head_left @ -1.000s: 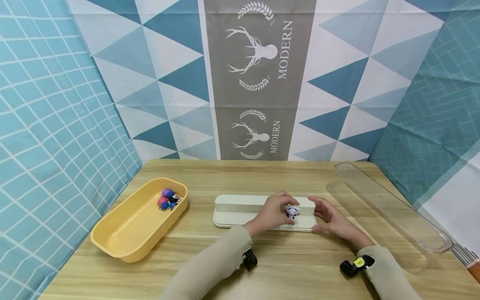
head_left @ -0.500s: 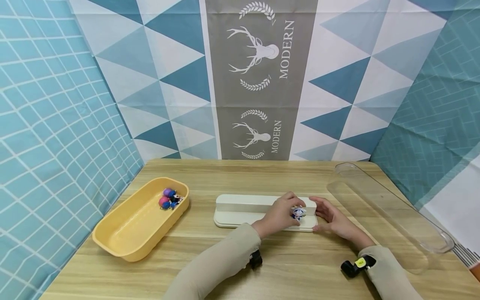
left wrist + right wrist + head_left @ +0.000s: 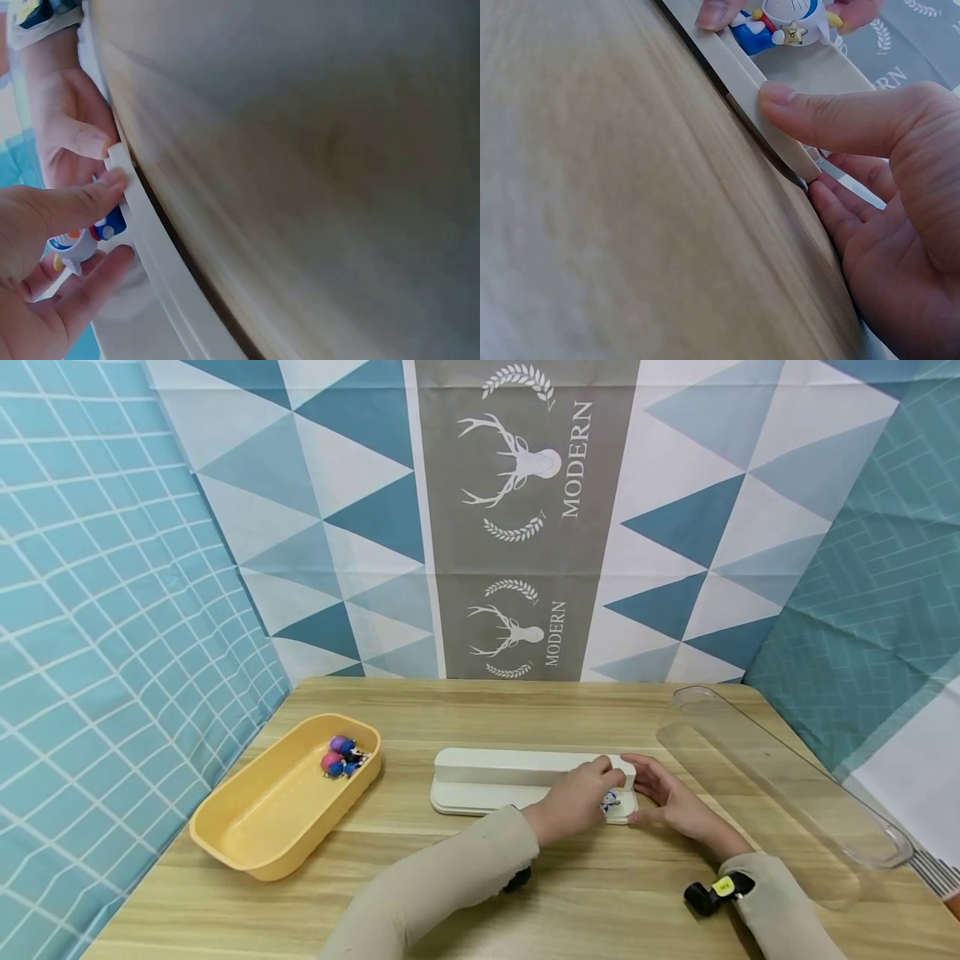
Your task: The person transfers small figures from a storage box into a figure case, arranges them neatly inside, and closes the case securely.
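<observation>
A cream two-step display base (image 3: 472, 797) lies lengthwise in the middle of the table. Over its lower step at the right end, my left hand (image 3: 572, 803) holds a small blue-and-white cartoon cat figurine (image 3: 791, 19) between thumb and fingers. In the left wrist view, that thumb reaches the base's front rim beside the figurine's blue body (image 3: 111, 223). My right hand (image 3: 672, 803) grips the right end of the base, thumb on the front edge and fingers around the end. Seen from the head, the left fingers cover much of the figurine.
At the left stands a yellow tray (image 3: 247, 827) with several small figurines (image 3: 341, 760) at its far end. A clear plastic cover (image 3: 787, 777) lies slantwise along the table's right side. Patterned cloth (image 3: 517, 527) hangs behind the table.
My left hand has slid rightward along the base with the figurine, toward the right end. The right hand keeps its place on the base.
</observation>
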{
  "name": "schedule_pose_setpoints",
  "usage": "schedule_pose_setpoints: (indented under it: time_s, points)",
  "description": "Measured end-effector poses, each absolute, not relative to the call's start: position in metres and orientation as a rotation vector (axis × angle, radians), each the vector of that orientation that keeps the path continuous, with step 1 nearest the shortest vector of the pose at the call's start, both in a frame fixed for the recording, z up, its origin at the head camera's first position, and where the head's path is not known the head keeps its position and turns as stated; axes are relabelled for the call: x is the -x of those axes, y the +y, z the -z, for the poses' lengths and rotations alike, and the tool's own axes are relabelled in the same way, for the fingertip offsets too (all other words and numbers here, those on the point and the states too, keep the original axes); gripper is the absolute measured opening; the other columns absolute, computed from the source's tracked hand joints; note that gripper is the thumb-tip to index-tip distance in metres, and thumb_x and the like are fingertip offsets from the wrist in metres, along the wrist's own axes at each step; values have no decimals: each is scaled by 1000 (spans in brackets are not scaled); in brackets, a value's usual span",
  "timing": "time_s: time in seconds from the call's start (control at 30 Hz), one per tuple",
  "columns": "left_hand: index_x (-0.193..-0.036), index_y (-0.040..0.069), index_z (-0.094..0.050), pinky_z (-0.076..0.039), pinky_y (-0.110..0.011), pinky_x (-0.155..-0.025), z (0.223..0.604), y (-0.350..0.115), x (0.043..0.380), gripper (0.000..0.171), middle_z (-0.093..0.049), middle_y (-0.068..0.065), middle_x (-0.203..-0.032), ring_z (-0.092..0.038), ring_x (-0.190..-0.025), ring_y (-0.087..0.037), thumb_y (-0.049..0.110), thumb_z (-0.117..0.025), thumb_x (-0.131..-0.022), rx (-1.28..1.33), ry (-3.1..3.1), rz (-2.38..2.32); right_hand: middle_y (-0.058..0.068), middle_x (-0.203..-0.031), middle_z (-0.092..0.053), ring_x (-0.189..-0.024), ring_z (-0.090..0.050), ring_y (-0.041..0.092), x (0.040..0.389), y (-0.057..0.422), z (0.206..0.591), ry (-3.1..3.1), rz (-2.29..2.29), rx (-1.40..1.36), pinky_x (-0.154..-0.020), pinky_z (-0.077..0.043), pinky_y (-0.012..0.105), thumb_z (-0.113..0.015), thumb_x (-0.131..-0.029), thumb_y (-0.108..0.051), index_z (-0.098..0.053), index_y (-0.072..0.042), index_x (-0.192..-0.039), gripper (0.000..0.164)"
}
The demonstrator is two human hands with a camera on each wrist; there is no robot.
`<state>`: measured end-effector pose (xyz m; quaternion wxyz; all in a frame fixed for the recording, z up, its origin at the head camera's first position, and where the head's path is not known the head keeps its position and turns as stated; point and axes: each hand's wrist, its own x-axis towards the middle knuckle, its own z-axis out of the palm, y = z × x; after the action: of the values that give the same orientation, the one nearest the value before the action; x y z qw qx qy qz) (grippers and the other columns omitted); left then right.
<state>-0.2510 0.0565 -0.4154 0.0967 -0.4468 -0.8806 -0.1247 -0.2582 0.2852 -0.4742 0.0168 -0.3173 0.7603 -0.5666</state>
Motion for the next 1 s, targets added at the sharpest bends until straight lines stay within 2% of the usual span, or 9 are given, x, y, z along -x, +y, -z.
schedule_pose_setpoints:
  time_s: [0.2, 0.4, 0.67, 0.87, 1.0]
  points:
    - [-117, 15, -62, -46, -14, -65, 416, 57, 251, 49, -57, 2, -104, -56, -87, -11, 21, -88, -76, 1309, -2578, 181, 12, -134, -48, -122, -49, -1, 258, 285, 474, 2383, 1754, 983, -101, -38, 14, -79, -76, 8, -28, 7, -149, 89]
    - [-117, 20, -65, -46, -16, -66, 418, 56, 253, 50, -60, 4, -103, -53, -87, -12, 39, -83, -75, 1260, -2415, -24, 16, -136, -47, -123, -48, -1, 258, 284, 474, 2397, 1740, 979, -101, -39, 15, -79, -76, 8, -27, 8, -149, 89]
    - [-113, 24, -65, -42, -21, -67, 420, 55, 258, 44, -59, 6, -109, -54, -91, -12, 48, -80, -79, 1177, -2323, -184, 15, -141, -43, -125, -46, -4, 258, 284, 474, 2403, 1730, 960, -101, -38, 14, -79, -77, 7, -28, 6, -150, 89]
    - [-112, 26, -63, -42, -23, -69, 421, 54, 260, 43, -58, 7, -110, -53, -92, -12, 52, -78, -81, 1163, -2318, -251, 20, -140, -43, -124, -47, -3, 258, 283, 474, 2398, 1727, 957, -101, -38, 14, -79, -77, 7, -28, 6, -150, 89]
    - [-113, 27, -62, -42, -25, -70, 421, 54, 260, 43, -58, 8, -110, -53, -94, -12, 53, -76, -82, 1160, -2321, -294, 15, -139, -45, -124, -47, -3, 257, 283, 473, 2392, 1735, 959, -101, -38, 14, -79, -77, 7, -28, 6, -150, 89]
